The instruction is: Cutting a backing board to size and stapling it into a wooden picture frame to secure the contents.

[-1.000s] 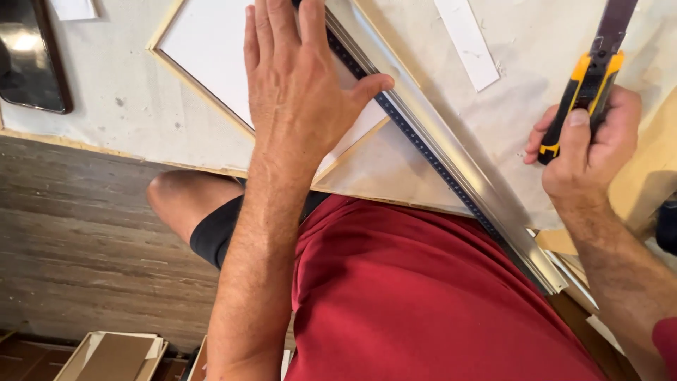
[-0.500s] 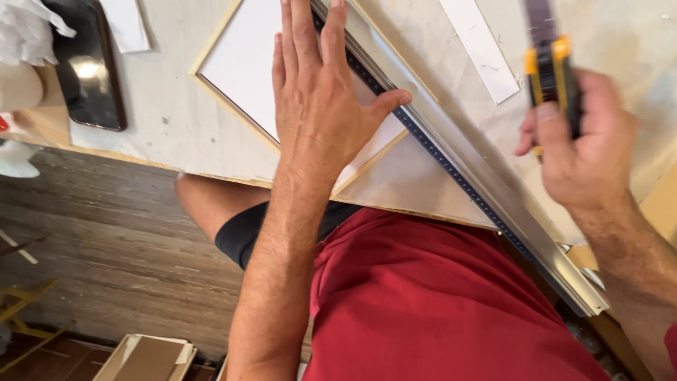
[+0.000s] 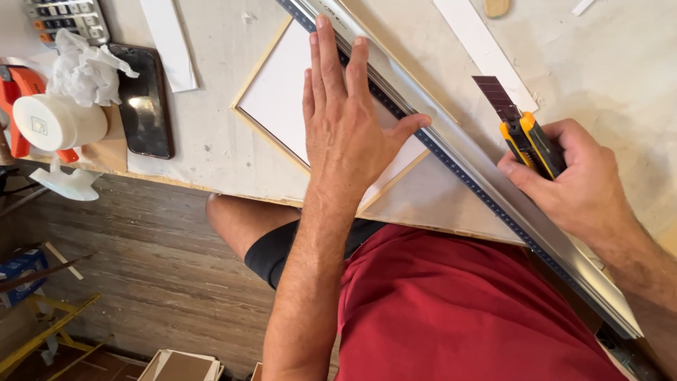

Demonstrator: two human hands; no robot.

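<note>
Diagonally across the bench [image 3: 211,141] runs my metal straightedge [image 3: 451,152], its long axis under my flat, spread left hand [image 3: 345,127]; just past its far edge my right hand [image 3: 578,183] grips the yellow utility knife [image 3: 525,137].
</note>
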